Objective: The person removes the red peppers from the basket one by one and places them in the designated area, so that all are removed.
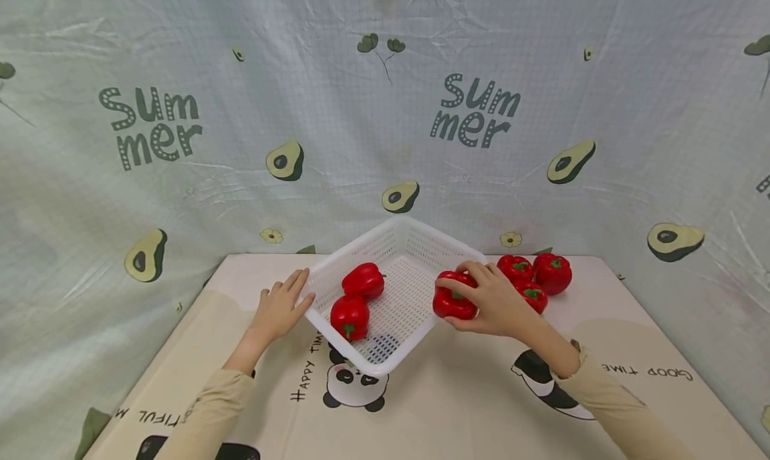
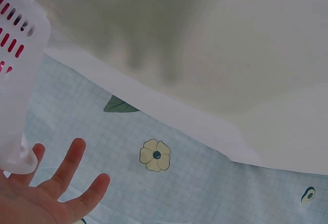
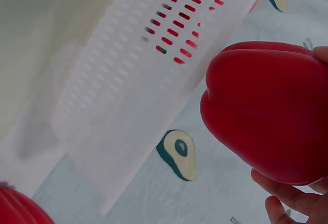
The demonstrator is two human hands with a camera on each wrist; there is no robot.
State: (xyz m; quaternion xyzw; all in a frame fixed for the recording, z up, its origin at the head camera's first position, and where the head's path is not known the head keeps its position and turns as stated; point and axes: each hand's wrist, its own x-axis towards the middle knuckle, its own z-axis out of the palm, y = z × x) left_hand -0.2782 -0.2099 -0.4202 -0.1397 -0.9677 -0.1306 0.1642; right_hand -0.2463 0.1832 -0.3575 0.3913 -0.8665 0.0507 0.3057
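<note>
Red pepper (image 1: 448,307), pinched in the right grip (image 1: 496,303) at the right edge of the basket (image 1: 375,370), could drop outside should its glossy skin slip, the left grip (image 1: 279,309) spread by the basket's left corner.

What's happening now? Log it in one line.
right hand: holds pepper | left hand: at basket | basket: two peppers | table: three peppers

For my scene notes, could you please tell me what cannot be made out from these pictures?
Head view: part of the held pepper, behind the right hand.
Head view: part of the front loose pepper, behind that hand.
Left wrist view: the peppers in the basket, mostly hidden by its wall.
Left wrist view: some of the left hand, cut off at the bottom.
Right wrist view: the held pepper's end, cut off at right.
</note>
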